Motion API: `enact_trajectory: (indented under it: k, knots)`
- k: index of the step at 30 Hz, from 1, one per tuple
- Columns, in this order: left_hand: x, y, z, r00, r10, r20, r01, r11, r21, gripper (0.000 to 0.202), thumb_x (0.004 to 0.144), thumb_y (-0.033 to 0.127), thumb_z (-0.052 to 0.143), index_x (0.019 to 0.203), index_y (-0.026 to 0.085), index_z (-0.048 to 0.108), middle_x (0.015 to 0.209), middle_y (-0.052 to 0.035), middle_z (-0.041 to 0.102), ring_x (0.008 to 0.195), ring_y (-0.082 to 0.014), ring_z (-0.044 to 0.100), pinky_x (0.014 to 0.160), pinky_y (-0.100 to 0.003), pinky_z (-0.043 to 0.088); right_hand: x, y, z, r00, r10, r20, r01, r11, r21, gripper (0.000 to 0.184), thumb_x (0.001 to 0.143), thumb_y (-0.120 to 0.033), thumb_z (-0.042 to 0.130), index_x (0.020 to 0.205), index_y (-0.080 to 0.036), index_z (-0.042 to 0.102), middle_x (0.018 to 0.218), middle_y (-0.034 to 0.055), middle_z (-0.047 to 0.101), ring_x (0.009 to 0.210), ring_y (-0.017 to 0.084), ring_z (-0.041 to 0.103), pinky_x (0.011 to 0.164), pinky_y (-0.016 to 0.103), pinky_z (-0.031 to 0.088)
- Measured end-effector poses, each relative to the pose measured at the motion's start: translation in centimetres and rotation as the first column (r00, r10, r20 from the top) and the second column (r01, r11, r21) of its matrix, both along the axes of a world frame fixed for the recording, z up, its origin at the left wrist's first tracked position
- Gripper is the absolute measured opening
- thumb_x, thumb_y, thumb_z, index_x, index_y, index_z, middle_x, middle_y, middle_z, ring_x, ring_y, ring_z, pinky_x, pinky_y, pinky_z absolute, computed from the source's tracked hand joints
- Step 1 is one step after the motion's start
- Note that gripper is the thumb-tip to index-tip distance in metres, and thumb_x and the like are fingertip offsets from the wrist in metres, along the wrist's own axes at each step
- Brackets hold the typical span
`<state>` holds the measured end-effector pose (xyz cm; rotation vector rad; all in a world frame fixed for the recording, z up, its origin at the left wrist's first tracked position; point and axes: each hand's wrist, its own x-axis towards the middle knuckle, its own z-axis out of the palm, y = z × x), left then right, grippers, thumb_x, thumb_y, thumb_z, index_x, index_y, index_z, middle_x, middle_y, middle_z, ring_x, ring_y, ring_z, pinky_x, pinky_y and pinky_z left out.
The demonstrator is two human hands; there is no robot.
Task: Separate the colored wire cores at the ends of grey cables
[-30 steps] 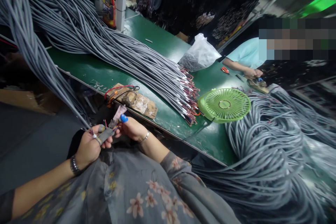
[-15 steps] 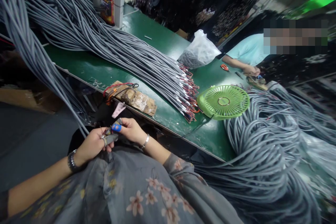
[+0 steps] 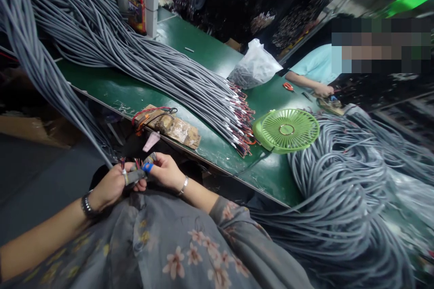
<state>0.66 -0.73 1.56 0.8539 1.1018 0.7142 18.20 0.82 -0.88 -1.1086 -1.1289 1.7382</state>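
The left hand is clamped on 1 grey cable, near its end, in front of the person's lap and just off the near edge of the green counter. Thin coloured wires stick up between the 2 hands. The right hand is close beside the left, its thumb and forefinger drawn together next to those wires; whether they pinch a strand is too small to tell. A blue wrap covers the right thumb. From the left hand the cable runs up and left to a hanging bundle of grey cables. Just beyond the hands, a pink piece sits below a worn brown block at the counter's edge, with red and black leads at its left end. A thick row of cables lies across the counter, the white-collared, stripped ends pointing right toward a green fan. Behind those ends is a filled plastic bag, and right of the fan a large heap of coiled cables. Farther off, a co-worker's hand is near an orange-handled tool.
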Motion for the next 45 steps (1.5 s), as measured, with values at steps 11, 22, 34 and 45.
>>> enact_trajectory:
  k: [11,22,34,45]
  knots:
    - [0.7,-0.7,-0.3,0.895,0.432,0.116,-0.417,0.899,-0.132,0.036,0.042,0.031,0.1,0.062,0.019,0.072,0.05,-0.0024,0.074,0.041,-0.0178,0.066,0.044,-0.025,0.051,-1.8,0.8,-0.4,0.998,-0.051,-0.027,0.047,0.991,-0.124,0.06,0.061,-0.064,0.099,0.07,-0.022,0.058,0.054,-0.0081,0.052,0.049,0.008,0.042,0.051,0.025,0.036]
    - [0.8,-0.9,-0.7,0.892,0.441,0.099,-0.43,0.895,-0.118,0.034,0.042,0.025,0.093,0.064,0.021,0.067,0.046,0.0001,0.07,0.04,-0.0196,0.067,0.041,-0.024,0.049,-2.0,1.3,0.1,1.0,0.006,-0.013,-0.006,0.998,-0.058,0.056,0.06,-0.058,0.1,0.079,-0.021,0.062,0.069,-0.0058,0.059,0.064,0.011,0.05,0.063,0.027,0.043]
    - [1.1,-0.8,-0.7,0.897,0.436,0.078,-0.427,0.898,-0.107,0.049,0.039,0.038,0.1,0.059,0.023,0.058,0.05,-0.0011,0.073,0.049,-0.0252,0.075,0.045,-0.028,0.054,-2.3,0.9,-0.5,0.995,-0.099,0.005,0.099,0.989,-0.111,0.046,0.068,-0.053,0.092,0.073,-0.022,0.058,0.06,-0.0066,0.053,0.055,0.01,0.043,0.054,0.026,0.036]
    - [0.7,-0.8,-1.2,0.924,0.373,0.087,-0.363,0.925,-0.113,0.042,0.041,0.032,0.1,0.06,0.02,0.064,0.046,-0.001,0.069,0.041,-0.0179,0.064,0.046,-0.027,0.05,-2.2,0.8,0.1,0.989,-0.15,-0.01,0.149,0.987,-0.063,0.059,0.056,-0.063,0.099,0.07,-0.023,0.058,0.058,-0.0072,0.054,0.054,0.009,0.041,0.054,0.026,0.038]
